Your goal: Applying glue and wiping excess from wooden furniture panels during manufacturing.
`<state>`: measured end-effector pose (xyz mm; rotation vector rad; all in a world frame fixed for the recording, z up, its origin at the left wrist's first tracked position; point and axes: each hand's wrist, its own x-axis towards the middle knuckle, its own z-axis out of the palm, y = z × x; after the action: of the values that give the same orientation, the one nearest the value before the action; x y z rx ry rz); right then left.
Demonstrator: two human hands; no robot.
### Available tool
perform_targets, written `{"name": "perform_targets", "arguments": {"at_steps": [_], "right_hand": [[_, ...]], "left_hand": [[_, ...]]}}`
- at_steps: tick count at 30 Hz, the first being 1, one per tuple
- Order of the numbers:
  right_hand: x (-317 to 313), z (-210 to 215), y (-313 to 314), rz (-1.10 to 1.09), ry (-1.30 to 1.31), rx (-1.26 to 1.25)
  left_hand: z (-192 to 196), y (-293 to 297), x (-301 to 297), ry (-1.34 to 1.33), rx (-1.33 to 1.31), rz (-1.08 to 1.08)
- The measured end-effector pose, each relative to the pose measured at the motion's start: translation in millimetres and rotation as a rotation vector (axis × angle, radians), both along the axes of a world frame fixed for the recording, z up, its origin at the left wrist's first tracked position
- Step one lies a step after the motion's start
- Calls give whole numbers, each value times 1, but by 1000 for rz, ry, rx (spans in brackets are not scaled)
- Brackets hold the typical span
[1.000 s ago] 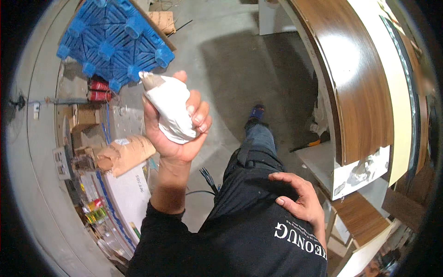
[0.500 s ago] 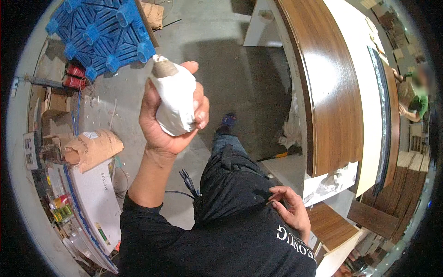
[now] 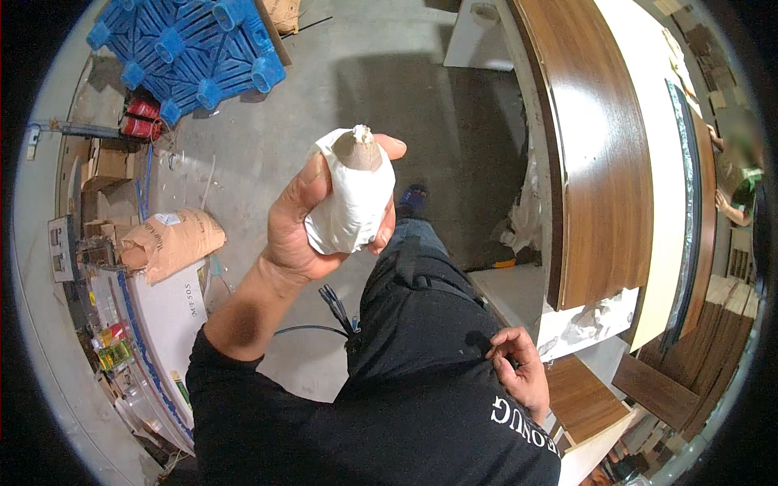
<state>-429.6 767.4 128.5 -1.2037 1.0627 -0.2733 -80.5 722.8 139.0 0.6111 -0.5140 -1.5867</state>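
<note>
Raised in front of me, my left hand [image 3: 312,206] is wrapped round a white squeeze pouch [image 3: 350,206] with a soft, creased skin. A brown cone-shaped tip [image 3: 358,154] points up and away from me, with some whitish stuff at its end. Part of the pouch is hidden by my thumb, fingers and palm. My right hand [image 3: 523,377] hangs low by my side, next to my black shirt. Its fingers are loosely bent, thumb apart from them, and nothing shows between them.
To my right stands a stack of brown wood-grain boards [image 3: 600,162] on a white-sided bench; a small wood-topped piece [image 3: 587,397] is nearer. A blue pallet [image 3: 186,57], a brown paper sack [image 3: 174,243] and a white panel [image 3: 154,324] lie left. A person [image 3: 745,178] works beyond the boards.
My left hand has moved to the right and slightly down with the pouch, whose tip now stands more upright. My right hand has stayed by my side.
</note>
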Motion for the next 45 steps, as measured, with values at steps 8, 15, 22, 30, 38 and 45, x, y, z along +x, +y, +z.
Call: {"name": "perform_targets", "arguments": {"at_steps": [8,15,22,30,38,45], "right_hand": [[-8,-20,-1,-171,11,-213],[-68,-61,16,-834,139,-273],[-152,-94,-31,-1170,397,-695],[-195,-152,-195,-939,454,-1052],[-223,-163,-253,-878,589,-1248],[-230,-145,-246,-887,716,-1026]], "left_hand": [[-22,-22,-45,34,3,-207],[-68,-41,-146,90,223,-604],[-115,-68,-236,95,370,-959],[-145,-92,-293,-453,144,-836],[-124,-102,-297,-987,-228,-748],[-103,-122,-335,-1275,-674,-997]]}}
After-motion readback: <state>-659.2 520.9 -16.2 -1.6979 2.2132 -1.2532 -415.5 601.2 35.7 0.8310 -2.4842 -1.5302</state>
